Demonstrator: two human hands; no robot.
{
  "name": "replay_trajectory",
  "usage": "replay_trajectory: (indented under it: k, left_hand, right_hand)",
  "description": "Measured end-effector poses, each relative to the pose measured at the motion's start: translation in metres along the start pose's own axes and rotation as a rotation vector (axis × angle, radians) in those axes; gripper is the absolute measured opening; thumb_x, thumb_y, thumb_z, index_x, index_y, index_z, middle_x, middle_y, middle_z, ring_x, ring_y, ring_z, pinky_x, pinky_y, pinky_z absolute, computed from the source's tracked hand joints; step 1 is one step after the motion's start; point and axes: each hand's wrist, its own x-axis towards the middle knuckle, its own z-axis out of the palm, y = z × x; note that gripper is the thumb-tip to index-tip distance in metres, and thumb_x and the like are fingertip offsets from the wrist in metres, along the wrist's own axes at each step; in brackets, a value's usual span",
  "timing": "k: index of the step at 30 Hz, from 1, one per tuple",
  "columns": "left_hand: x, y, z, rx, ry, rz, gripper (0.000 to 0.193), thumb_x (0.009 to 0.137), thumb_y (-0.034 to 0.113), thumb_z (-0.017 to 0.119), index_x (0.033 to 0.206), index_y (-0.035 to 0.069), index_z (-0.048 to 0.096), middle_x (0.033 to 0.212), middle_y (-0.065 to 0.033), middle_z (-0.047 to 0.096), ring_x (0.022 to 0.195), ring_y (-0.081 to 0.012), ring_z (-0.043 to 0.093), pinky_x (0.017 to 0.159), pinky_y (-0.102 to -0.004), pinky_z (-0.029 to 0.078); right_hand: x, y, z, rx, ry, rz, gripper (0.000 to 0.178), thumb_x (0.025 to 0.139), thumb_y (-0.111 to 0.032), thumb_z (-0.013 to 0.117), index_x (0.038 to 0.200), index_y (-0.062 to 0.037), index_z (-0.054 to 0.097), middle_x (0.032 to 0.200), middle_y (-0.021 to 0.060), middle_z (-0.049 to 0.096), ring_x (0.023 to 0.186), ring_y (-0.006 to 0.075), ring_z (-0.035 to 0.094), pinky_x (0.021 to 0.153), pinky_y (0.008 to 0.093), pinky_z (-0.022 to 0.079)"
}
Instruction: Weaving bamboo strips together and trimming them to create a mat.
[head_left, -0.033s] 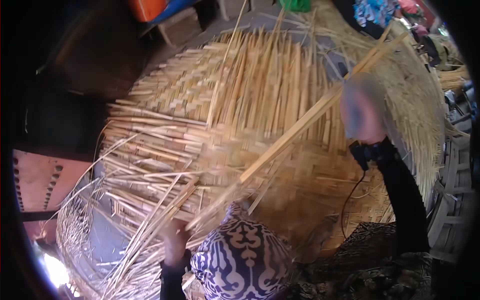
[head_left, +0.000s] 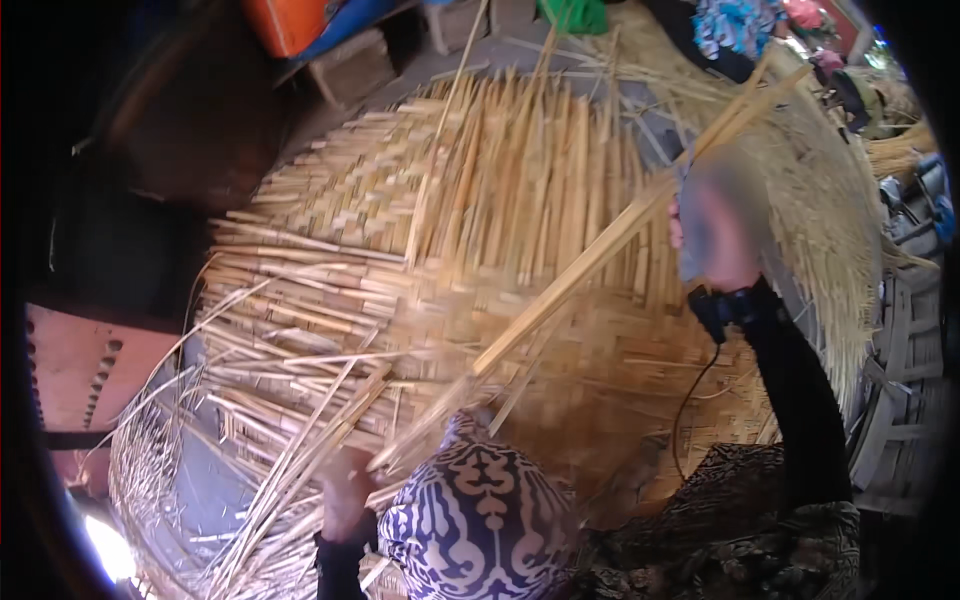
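Note:
A large woven reed mat with loose split reeds on it spreads before me. Long pale reed strips slant across it from lower left to upper right. At the upper end of these strips is my right hand, raised and badly blurred. Its fingers curl at the edge of a flat bluish-grey thing whose kind I cannot make out. Low on the left, my left hand is beside the strips' near ends and a heap of thin reeds; motion smears its fingers. A strapped device with a cable sits on my right wrist.
Purple-and-white patterned cloth covers a rounded shape at the mat's near edge. A pile of straw-like reeds lies along the right. Blocks, an orange thing and a green thing stand at the far side.
The whole scene has slid slightly left in the view. My right hand has tilted a little, so fingertips show at its left edge. The strips keep almost the same slant.

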Motion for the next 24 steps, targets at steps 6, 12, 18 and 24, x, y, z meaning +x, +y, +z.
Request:
replay_trajectory:
  k: [6, 12, 18, 24]
  left_hand:
    - [-0.002, -0.017, -0.005, -0.393, -0.160, -0.063, 0.016, 0.073, 0.015, 0.058, 0.076, 0.001, 0.054, 0.068, -0.0054, 0.052, 0.063, -0.0134, 0.049, 0.057, -0.0247, 0.037]
    - [0.010, 0.056, 0.012, -0.211, 0.302, -0.034, 0.009, 0.071, 0.004, 0.058, 0.074, 0.003, 0.049, 0.060, -0.0071, 0.052, 0.053, -0.0161, 0.050, 0.048, -0.0272, 0.040]
    - [0.016, 0.073, 0.011, -0.103, 0.366, 0.191, 0.009, 0.071, 0.003, 0.058, 0.076, 0.002, 0.051, 0.063, -0.0119, 0.053, 0.057, -0.0236, 0.052, 0.052, -0.0310, 0.041]
    - [0.031, 0.083, 0.023, 0.052, 0.476, 0.361, 0.010, 0.069, 0.002, 0.059, 0.074, 0.006, 0.051, 0.061, -0.0074, 0.056, 0.056, -0.0238, 0.055, 0.051, -0.0323, 0.041]
  right_hand:
    - [-0.022, 0.004, -0.011, 0.058, -0.065, -0.027, 0.022, 0.083, -0.017, 0.045, 0.104, -0.0084, 0.046, 0.076, 0.0065, 0.054, 0.058, 0.0133, 0.052, 0.050, 0.0257, 0.044]
    - [-0.042, -0.008, -0.038, 0.130, -0.005, -0.017, 0.016, 0.084, -0.018, 0.044, 0.095, -0.0072, 0.048, 0.073, 0.0069, 0.056, 0.057, 0.0122, 0.053, 0.049, 0.0238, 0.046]
    - [-0.061, 0.014, -0.018, -0.206, 0.011, 0.169, 0.015, 0.085, -0.019, 0.043, 0.089, -0.0052, 0.047, 0.065, 0.0076, 0.056, 0.052, 0.0127, 0.054, 0.044, 0.0235, 0.044]
    - [-0.099, 0.068, 0.059, -0.161, -0.295, 0.322, 0.018, 0.085, -0.018, 0.042, 0.097, -0.0045, 0.046, 0.067, 0.0070, 0.054, 0.051, 0.0112, 0.052, 0.046, 0.0225, 0.043]
